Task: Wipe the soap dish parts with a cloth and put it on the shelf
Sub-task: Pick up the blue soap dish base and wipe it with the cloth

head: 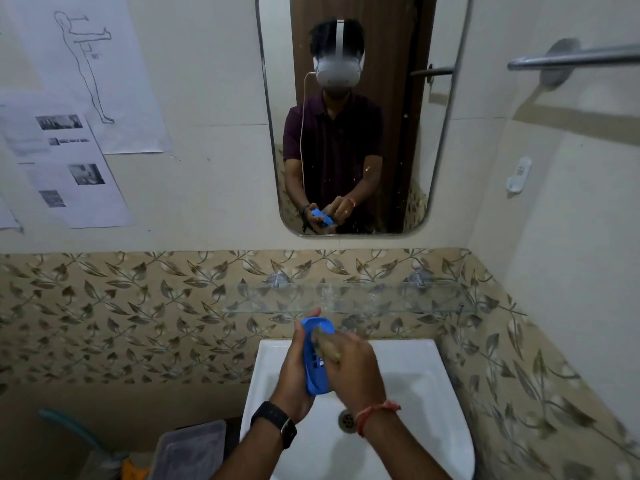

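Observation:
A blue soap dish part (316,365) with small square drain holes stands on edge above the white sink. My left hand (294,372) grips it from the left side, with a black watch on that wrist. My right hand (349,368) presses a brownish cloth (325,342) against the inside of the dish. The cloth is blurred and mostly hidden by my fingers. A clear glass shelf (349,299) hangs on the leaf-patterned tiles just beyond the hands, with nothing on it that I can make out.
The white sink (408,393) with its metal drain (346,419) lies under my hands. A mirror (349,116) above reflects a person holding the blue dish. A metal towel bar (575,58) sticks out at upper right. A grey lidded bin (190,448) sits at lower left.

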